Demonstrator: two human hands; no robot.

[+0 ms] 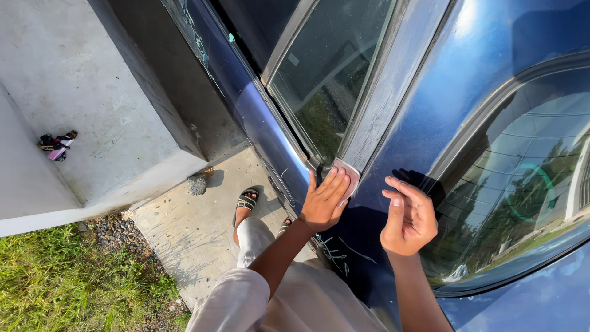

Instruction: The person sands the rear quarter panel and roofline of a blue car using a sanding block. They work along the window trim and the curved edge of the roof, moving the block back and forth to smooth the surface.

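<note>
- Nearest the camera, pale trousers [289, 301] and a sandalled foot [246, 203] stand on a concrete slab [184, 233].
- Left hand [324, 200] reaches up, fingers flat and spread, pressing a small pinkish pad [349, 175] against the car body.
- Right hand [409, 215] hovers loosely curled beside it, fingers half bent, holding nothing, just off the paint.
- Dark blue car [430, 110] panel is glossy, scratched below the hands; the pad sits at the lower corner of the side window [326, 67].
- Farther off, a grey concrete wall [80, 104].

I see glossy dark-blue painted metal on the car body [424, 92], scratched low down; dusty window glass [329, 67]; rough matt concrete wall [67, 74].
</note>
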